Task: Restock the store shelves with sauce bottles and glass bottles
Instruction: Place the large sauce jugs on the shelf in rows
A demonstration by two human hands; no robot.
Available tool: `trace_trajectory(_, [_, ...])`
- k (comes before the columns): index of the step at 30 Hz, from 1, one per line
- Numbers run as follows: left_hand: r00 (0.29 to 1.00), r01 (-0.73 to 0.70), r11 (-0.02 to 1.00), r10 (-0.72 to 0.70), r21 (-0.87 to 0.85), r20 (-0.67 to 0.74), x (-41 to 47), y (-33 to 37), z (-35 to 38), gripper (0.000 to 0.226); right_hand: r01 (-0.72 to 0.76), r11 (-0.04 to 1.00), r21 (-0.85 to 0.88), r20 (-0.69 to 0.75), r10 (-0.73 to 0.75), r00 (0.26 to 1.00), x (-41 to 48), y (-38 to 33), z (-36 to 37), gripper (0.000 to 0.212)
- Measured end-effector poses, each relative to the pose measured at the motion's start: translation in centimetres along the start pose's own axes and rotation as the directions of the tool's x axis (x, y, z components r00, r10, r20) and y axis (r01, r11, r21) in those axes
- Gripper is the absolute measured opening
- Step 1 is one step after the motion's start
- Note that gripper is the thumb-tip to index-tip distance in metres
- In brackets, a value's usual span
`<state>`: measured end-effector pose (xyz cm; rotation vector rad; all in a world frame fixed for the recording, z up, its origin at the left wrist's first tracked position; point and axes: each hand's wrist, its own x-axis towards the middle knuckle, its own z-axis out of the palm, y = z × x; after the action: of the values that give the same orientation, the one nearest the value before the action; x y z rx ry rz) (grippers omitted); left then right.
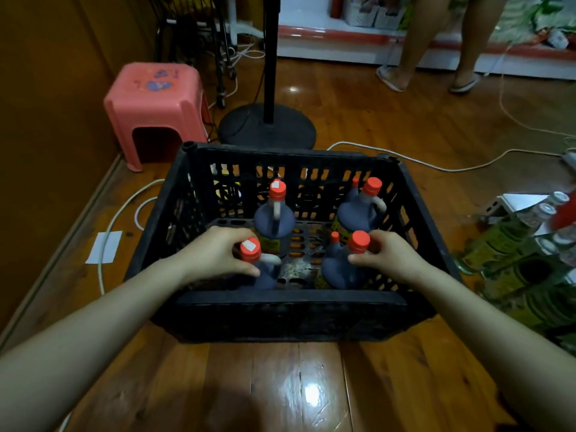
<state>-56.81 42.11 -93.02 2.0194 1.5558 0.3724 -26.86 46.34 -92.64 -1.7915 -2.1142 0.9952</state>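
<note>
A black plastic crate (290, 310) stands on the wooden floor and holds several dark sauce bottles with red caps and side handles. My left hand (215, 251) grips the neck of the near left bottle (265, 275), just below its cap. My right hand (389, 254) grips the neck of the near right bottle (339, 272). Two more bottles stand upright behind: the far left bottle (274, 219) and the far right bottle (361, 210). Both forearms reach over the crate's near rim.
A pink stool (156, 101) and a black fan base (268, 126) stand behind the crate. White cables (436, 166) run over the floor. Green-labelled bottles (514, 254) in packs lie at the right. A person's legs (436, 42) stand by a white shelf (327, 39) at the back.
</note>
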Motion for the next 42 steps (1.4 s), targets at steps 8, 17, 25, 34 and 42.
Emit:
trace_trajectory(8, [0.981, 0.091, 0.954, -0.134, -0.285, -0.138, 2.0, -1.0, 0.5, 0.029, 0.096, 0.995, 0.033, -0.037, -0.095, 0.995, 1.8, -0.8, 0.5, 0.022])
trace_trajectory(17, [0.969, 0.110, 0.931, -0.178, -0.348, -0.171, 2.7, -0.2, 0.7, 0.025, 0.119, 0.983, 0.141, -0.088, -0.108, 0.990, 2.7, -0.7, 1.8, 0.021])
trace_trajectory(25, [0.928, 0.128, 0.940, -0.226, -0.315, -0.297, 1.6, 5.0, -3.8, 0.029, 0.126, 0.943, 0.306, -0.139, -0.087, 0.986, -0.9, -4.4, -3.5, 0.021])
trace_trajectory(34, [0.892, 0.104, 0.923, -0.252, -0.371, -0.375, -1.1, 20.8, -19.5, 0.023, 0.112, 0.908, 0.403, -0.247, -0.010, 0.969, -9.5, -14.5, -19.1, 0.022])
trace_trajectory(42, [0.932, 0.014, 0.925, -0.150, -0.379, -0.331, -4.0, 37.3, -33.1, 0.025, 0.066, 0.904, 0.422, -0.272, 0.057, 0.960, -19.9, -23.0, -36.2, 0.022])
